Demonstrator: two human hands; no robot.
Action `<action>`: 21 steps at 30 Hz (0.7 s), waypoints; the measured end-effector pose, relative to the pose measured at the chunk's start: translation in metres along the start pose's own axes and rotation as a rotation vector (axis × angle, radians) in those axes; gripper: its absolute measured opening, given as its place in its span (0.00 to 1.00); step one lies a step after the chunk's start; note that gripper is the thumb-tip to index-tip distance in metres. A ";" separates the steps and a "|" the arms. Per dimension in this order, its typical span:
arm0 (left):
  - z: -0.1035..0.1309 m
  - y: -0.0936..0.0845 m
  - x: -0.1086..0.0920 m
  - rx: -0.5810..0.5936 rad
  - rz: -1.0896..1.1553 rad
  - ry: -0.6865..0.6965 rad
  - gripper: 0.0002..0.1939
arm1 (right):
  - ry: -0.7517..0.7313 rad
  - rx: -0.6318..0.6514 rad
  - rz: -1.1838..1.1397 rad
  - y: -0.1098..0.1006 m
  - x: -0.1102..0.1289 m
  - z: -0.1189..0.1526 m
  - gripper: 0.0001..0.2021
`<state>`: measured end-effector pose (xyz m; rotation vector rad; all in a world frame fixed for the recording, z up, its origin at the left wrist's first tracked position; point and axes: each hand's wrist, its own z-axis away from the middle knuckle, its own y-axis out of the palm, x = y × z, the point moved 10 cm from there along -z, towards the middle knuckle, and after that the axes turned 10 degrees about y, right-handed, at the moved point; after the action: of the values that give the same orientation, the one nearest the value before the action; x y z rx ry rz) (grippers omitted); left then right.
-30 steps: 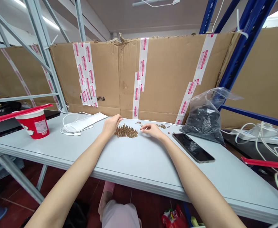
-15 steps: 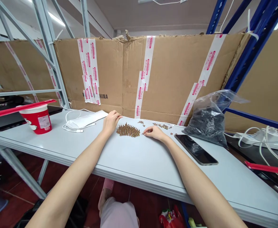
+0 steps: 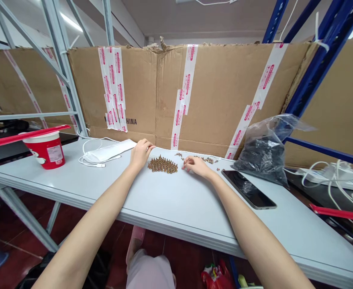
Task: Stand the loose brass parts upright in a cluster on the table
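A tight cluster of small brass-coloured pointed pieces, which look like screws (image 3: pixel 162 165), stands upright on the light grey table (image 3: pixel 164 196). Beside its left rear edge rests my left hand (image 3: pixel 141 153), palm down, its fingers loosely bent and apart with nothing visible in them. Just right of the cluster is my right hand (image 3: pixel 194 165), fingers curled in toward the thumb. Whatever its fingertips hold is too small to make out. Behind that hand lie loose small metal pieces (image 3: pixel 209 160), partly hidden by it, and a few more (image 3: pixel 178 154) lie to its left.
A black phone (image 3: pixel 248 189) and a clear bag of dark material (image 3: pixel 260 160) are on the right. To the left are a red cup (image 3: pixel 50 151) and a white power strip with cable (image 3: pixel 110 151). Taped cardboard (image 3: pixel 140 88) walls the back edge.
My right hand has lifted slightly and curled its fingers; the small metal piece seen at its fingertips before no longer shows there. My left hand has stayed in place.
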<state>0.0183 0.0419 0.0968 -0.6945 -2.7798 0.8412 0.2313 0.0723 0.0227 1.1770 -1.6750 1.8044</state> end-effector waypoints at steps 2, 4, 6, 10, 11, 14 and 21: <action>0.000 0.001 0.001 0.004 -0.001 -0.001 0.13 | -0.014 0.006 -0.085 0.002 -0.001 -0.002 0.04; 0.001 0.002 0.002 0.009 -0.002 -0.002 0.12 | -0.031 0.006 -0.145 0.003 -0.002 -0.004 0.05; 0.001 0.003 0.004 0.015 -0.001 -0.005 0.12 | -0.063 -0.013 -0.131 0.003 -0.002 -0.007 0.07; 0.002 0.007 0.010 0.033 -0.002 -0.034 0.12 | -0.092 -0.096 0.065 0.003 -0.001 -0.009 0.09; 0.002 0.008 0.011 0.036 -0.004 -0.040 0.12 | -0.083 -0.099 0.093 0.004 -0.003 -0.010 0.09; 0.003 0.010 0.014 0.043 -0.015 -0.044 0.12 | -0.063 -0.068 0.106 0.011 -0.006 -0.012 0.10; 0.004 0.010 0.020 0.061 -0.035 -0.065 0.11 | -0.060 -0.021 0.082 0.020 -0.008 -0.014 0.10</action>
<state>0.0033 0.0574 0.0880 -0.6171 -2.8007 0.9537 0.2162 0.0839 0.0057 1.1807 -1.7957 1.8118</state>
